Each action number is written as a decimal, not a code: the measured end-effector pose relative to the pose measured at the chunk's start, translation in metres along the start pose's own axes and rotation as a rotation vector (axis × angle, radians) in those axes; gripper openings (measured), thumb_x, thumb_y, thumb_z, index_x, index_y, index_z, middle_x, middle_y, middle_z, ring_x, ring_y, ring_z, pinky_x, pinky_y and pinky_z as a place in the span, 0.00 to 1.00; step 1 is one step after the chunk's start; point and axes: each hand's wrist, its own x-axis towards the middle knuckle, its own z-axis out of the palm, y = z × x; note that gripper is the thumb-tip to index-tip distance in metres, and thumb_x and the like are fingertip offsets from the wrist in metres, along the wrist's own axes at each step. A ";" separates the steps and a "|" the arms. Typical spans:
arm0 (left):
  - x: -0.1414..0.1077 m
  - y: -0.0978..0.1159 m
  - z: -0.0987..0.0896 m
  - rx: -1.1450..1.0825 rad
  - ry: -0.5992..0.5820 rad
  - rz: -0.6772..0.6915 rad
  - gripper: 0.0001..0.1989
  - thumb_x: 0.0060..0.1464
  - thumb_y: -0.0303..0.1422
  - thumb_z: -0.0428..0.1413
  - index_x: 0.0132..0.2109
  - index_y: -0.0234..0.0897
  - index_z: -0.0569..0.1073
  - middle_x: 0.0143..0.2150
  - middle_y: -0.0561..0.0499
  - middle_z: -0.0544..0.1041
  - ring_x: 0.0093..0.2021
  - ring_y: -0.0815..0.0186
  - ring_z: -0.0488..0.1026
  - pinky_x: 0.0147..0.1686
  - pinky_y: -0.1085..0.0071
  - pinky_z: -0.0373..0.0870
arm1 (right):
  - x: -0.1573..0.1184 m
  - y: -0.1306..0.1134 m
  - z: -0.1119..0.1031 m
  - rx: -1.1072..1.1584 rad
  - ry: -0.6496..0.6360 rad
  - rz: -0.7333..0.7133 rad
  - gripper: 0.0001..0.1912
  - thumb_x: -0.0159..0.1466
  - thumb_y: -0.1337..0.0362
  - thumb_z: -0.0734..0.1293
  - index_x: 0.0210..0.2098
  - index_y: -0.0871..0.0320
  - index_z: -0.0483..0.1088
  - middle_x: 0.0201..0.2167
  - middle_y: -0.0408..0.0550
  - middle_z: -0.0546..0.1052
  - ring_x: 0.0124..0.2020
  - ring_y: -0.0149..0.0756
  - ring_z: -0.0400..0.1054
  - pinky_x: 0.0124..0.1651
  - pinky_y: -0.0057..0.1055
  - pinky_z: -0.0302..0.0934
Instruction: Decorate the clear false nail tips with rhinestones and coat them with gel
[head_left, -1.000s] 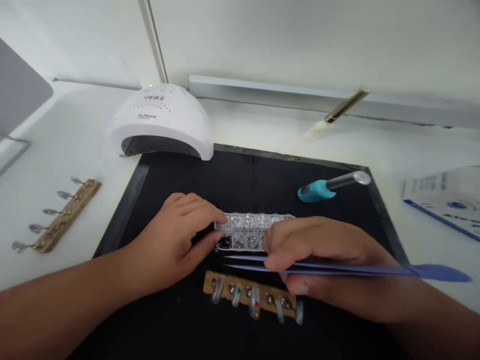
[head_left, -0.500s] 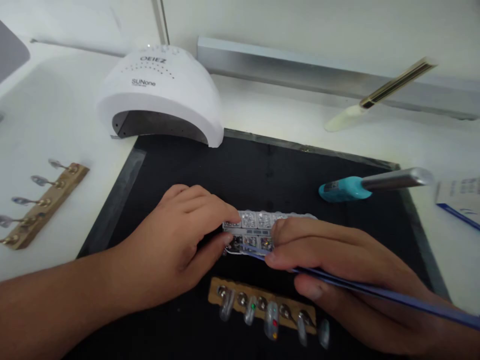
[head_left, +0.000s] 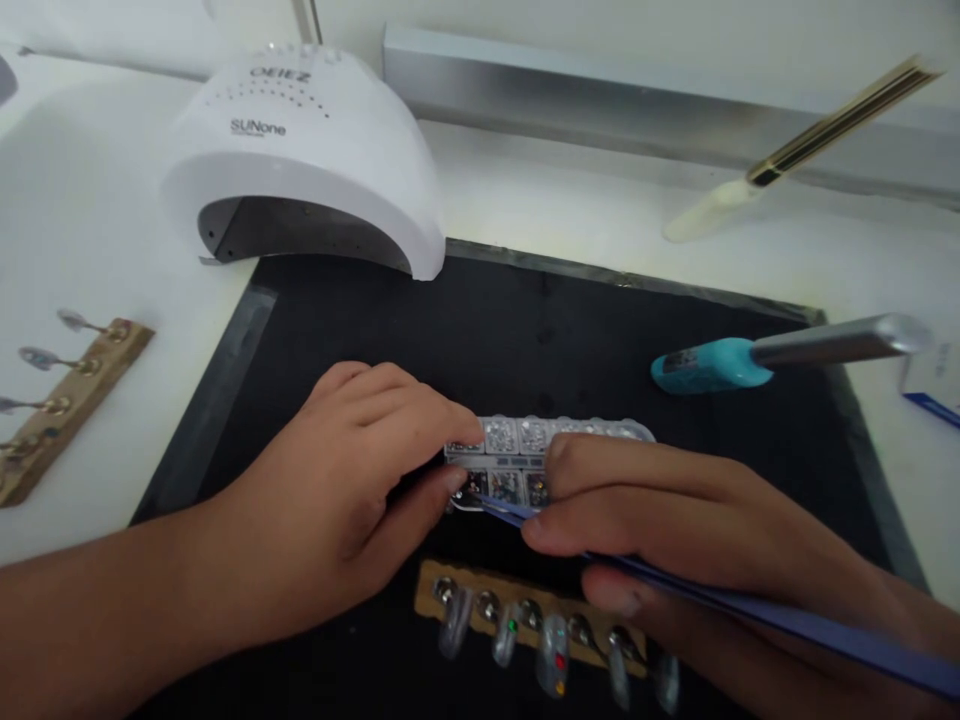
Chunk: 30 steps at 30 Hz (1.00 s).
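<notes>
Left hand [head_left: 375, 470] pinching the left end of the clear compartment case [head_left: 510, 462]; right hand [head_left: 675, 510] closed around blue tweezers [head_left: 750, 605]

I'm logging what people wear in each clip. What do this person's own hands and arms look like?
The left hand and right hand are ungloved, five-fingered human hands. No rings, watch, bracelets or sleeves show. Nail details are unclear.

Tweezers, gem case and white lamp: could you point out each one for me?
Tweezers [head_left: 825, 632]: head view, on the long handle end.
Gem case [head_left: 516, 463]: head view, on the strip between its compartment rows.
White lamp [head_left: 341, 130]: head view, on the domed shell.
</notes>
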 end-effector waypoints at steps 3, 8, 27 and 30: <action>0.000 0.000 0.000 0.012 0.003 0.012 0.09 0.62 0.27 0.53 0.48 0.42 0.70 0.43 0.53 0.79 0.43 0.61 0.75 0.44 0.58 0.69 | -0.002 -0.003 -0.001 -0.017 -0.010 0.033 0.08 0.69 0.65 0.63 0.45 0.58 0.71 0.33 0.47 0.77 0.34 0.33 0.75 0.39 0.26 0.73; 0.000 0.001 -0.001 0.012 0.000 -0.001 0.08 0.62 0.27 0.52 0.47 0.42 0.71 0.42 0.51 0.79 0.42 0.60 0.75 0.43 0.57 0.69 | -0.004 -0.004 -0.003 -0.009 -0.046 0.063 0.08 0.68 0.65 0.65 0.47 0.56 0.71 0.36 0.49 0.78 0.37 0.36 0.76 0.40 0.28 0.73; -0.001 0.001 -0.001 0.023 -0.009 0.011 0.09 0.63 0.26 0.52 0.48 0.43 0.69 0.43 0.54 0.79 0.43 0.62 0.74 0.44 0.59 0.66 | 0.001 0.000 0.001 0.025 0.049 0.056 0.06 0.69 0.65 0.64 0.43 0.57 0.72 0.36 0.49 0.79 0.37 0.33 0.76 0.38 0.24 0.72; 0.000 0.001 -0.001 0.013 -0.004 0.019 0.08 0.63 0.27 0.52 0.48 0.42 0.69 0.43 0.54 0.79 0.43 0.62 0.74 0.44 0.60 0.65 | -0.002 -0.002 -0.001 0.151 0.121 0.141 0.08 0.66 0.70 0.66 0.43 0.54 0.75 0.34 0.46 0.79 0.37 0.35 0.76 0.40 0.28 0.71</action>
